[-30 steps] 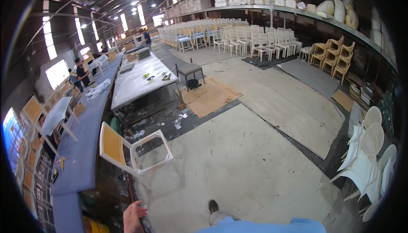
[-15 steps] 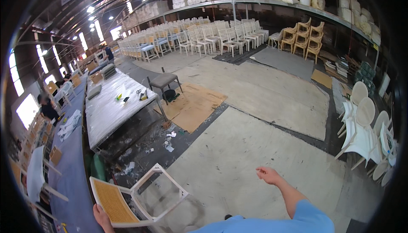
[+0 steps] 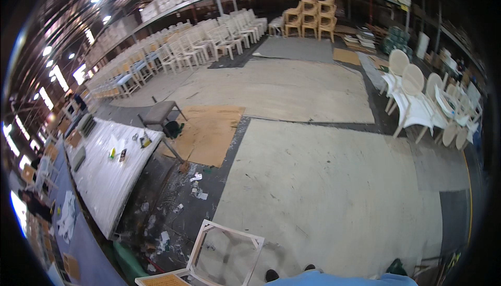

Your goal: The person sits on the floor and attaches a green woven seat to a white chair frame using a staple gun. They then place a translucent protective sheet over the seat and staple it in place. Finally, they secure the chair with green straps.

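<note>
White chair frame [image 3: 225,252] with a cane panel lay tipped on the concrete floor [image 3: 334,181] at the lower edge, just ahead of the person's dark shoes [image 3: 271,275]. Neither hand was in view, so their grip could not be told. Beside it stood a long white worktable [image 3: 112,176], with rows of chairs [image 3: 209,38] beyond.

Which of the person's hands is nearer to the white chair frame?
Probably the left, but neither hand is in view. The white chair frame is at the picture's lower left, on the person's left side.
</note>
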